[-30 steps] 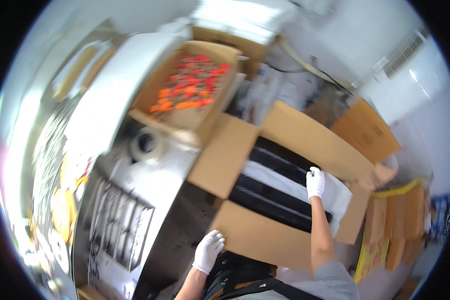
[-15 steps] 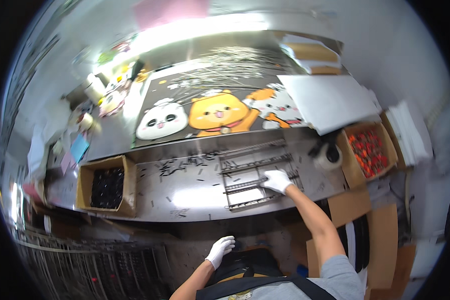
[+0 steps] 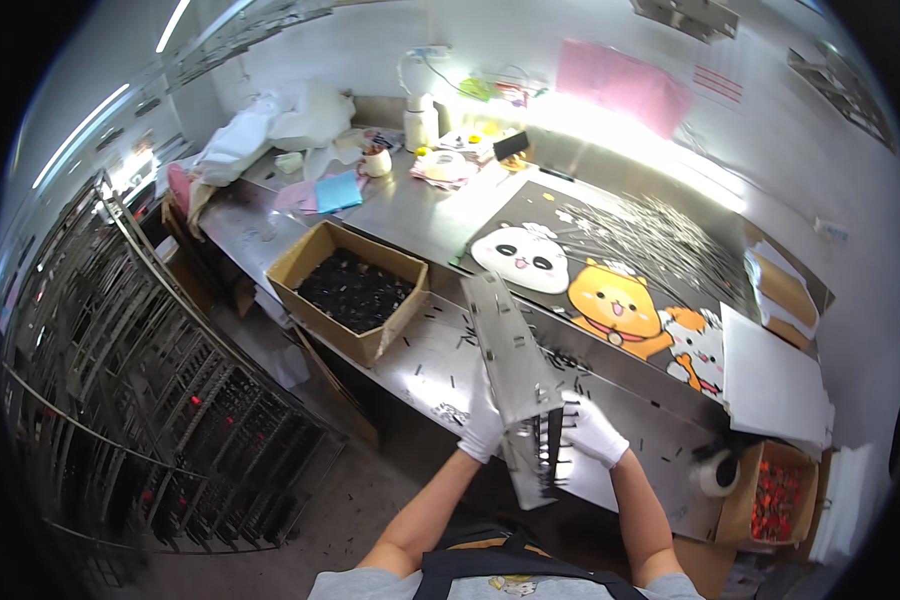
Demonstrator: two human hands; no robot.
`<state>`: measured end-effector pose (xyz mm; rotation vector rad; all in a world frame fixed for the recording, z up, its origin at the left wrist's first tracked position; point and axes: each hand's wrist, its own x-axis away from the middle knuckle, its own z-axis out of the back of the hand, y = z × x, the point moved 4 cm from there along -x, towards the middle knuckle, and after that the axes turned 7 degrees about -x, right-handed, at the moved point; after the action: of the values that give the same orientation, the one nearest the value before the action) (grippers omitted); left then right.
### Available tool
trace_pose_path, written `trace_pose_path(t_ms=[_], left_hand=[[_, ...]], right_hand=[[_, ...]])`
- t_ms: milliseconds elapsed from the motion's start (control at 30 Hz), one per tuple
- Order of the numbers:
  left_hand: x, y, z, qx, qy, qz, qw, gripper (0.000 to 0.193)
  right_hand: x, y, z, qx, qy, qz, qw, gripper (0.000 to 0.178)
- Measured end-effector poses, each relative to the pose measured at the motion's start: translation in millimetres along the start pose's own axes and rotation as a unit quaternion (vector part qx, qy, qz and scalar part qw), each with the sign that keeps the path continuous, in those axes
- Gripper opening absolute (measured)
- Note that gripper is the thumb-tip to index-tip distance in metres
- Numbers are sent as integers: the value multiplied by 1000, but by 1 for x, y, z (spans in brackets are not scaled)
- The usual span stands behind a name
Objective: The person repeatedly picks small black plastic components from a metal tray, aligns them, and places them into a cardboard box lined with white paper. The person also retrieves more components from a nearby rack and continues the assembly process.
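Note:
A grey metal rack (image 3: 515, 350) with flat plates and rows of short prongs is held up and tilted over the front of the steel bench. My left hand (image 3: 482, 428), in a white glove, grips its left edge, the fingers partly hidden behind the plate. On the other side my right hand (image 3: 594, 432), gloved in white too, is closed on the rack's edge beside the prongs. Small dark strips (image 3: 568, 372) lie scattered on the bench behind the rack.
A cardboard box (image 3: 375, 345) of black pieces stands left on the bench. At right are a box (image 3: 727, 512) of red pieces and a white round container (image 3: 715, 474). A cartoon mat (image 3: 540, 208) bears thin metal rods. Tall wire racks (image 3: 170, 400) stand at far left.
The rack has come up off the bench and tilted. My left hand rose from near my body to grip it. My view has swung left.

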<state>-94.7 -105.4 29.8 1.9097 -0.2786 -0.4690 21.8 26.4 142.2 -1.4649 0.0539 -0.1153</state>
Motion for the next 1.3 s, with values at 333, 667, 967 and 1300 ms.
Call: trace_pose_path(t_ms=[333,667,967,1300], left_hand=[[-186,252,155,-731,28,-342,589,106],[-335,247,268,-794,-149,-296,510,92],[-321,213,283,-741,-245,-293,553,91],[-312,199,275,-785,-215,-216,540,91]], right_hand=[[-190,-55,-86,21,231,175,957,11],[-256,38,-15,-333,535,226,743,19],[-431,57,-135,-59,200,-1,978,22],[-253,-125,130,230,567,369,700,21]])
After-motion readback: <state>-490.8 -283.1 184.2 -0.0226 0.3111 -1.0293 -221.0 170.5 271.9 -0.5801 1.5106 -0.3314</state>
